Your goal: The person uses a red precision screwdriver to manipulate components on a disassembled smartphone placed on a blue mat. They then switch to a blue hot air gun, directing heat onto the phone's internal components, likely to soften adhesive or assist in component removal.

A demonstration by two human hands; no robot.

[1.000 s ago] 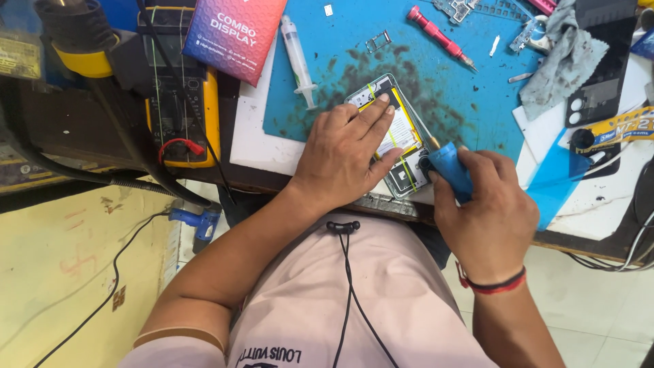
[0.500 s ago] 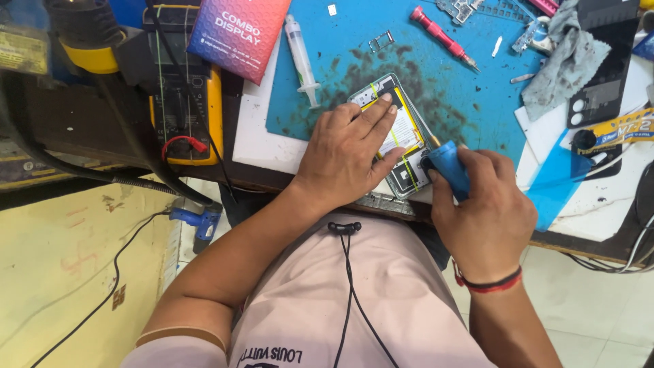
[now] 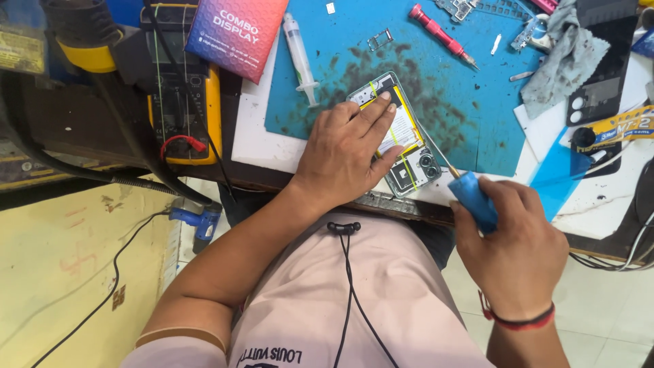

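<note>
An opened phone with its back off lies on a stained blue work mat, showing a battery and camera lenses. My left hand lies flat on it, fingers spread over the battery, pressing it down. My right hand grips a blue-handled screwdriver, its thin metal shaft slanting up past the phone's right edge. The hand sits off the bench's front edge, just right of the phone. A red band circles that wrist.
A red screwdriver, a syringe, a grey cloth and small metal parts lie on the mat. A yellow multimeter and a pink-purple box stand at left. Cables hang at right; a black earphone wire crosses my shirt.
My right hand with the blue-handled screwdriver has drawn back from the phone's lower corner toward me. My left hand stays pressed on the phone.
</note>
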